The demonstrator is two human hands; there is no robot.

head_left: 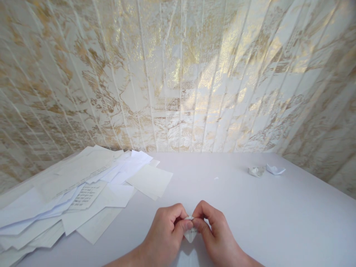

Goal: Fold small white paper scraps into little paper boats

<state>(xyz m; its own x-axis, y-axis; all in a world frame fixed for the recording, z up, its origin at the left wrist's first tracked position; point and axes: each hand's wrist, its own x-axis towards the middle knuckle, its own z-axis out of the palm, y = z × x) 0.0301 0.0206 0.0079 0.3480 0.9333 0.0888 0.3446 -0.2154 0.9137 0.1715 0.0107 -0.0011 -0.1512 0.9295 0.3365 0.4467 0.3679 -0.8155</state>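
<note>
Low in the middle of the view, my left hand (165, 231) and my right hand (215, 231) meet just above the white table (250, 215). Both pinch a small folded piece of white paper (190, 234) between thumbs and fingertips. The paper's pointed end hangs down below my fingers; most of it is hidden by them. Faint print shows on it.
A spread pile of white sheets (75, 193), some printed, covers the table's left side. Two small folded paper shapes (265, 170) lie at the far right near the wall. A cream and gold patterned wall (178, 74) stands behind the table.
</note>
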